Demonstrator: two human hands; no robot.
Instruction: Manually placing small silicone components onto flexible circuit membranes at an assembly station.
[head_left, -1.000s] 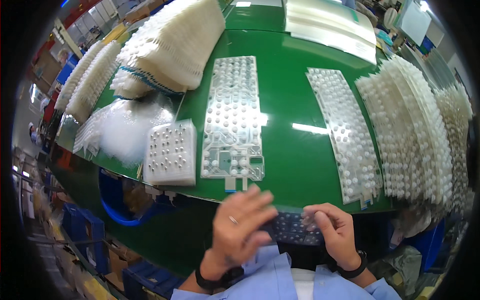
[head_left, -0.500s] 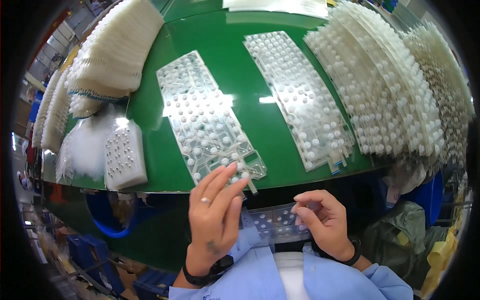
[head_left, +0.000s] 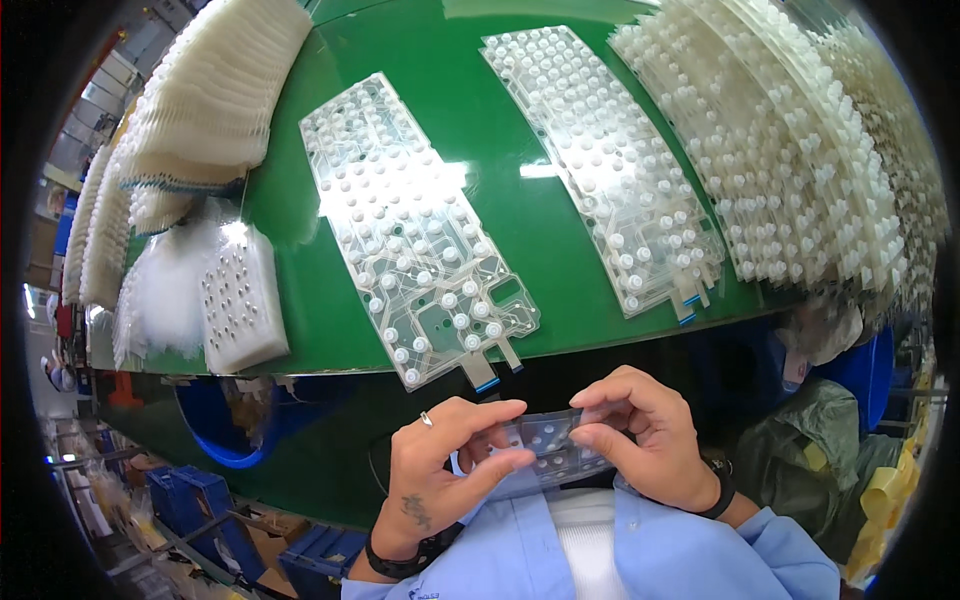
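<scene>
Both hands hold a small clear membrane piece with white rubber domes close to my chest, below the table edge. My left hand pinches its left end with fingers curled over it. My right hand grips its right end between thumb and fingers. Just beyond the hands, a clear keyboard membrane sheet with white domes lies flat on the green table, its tail hanging over the near edge. A second dome-covered sheet lies to its right.
Thick stacks of white dome sheets fill the right side of the table. More white stacks sit at the far left, with a small white dome block near the left edge. Blue bins stand on the floor at lower left.
My left hand has come back from the sheet's near corner on the table to the small piece at my chest. The view has tilted, shifting the table to the upper left.
</scene>
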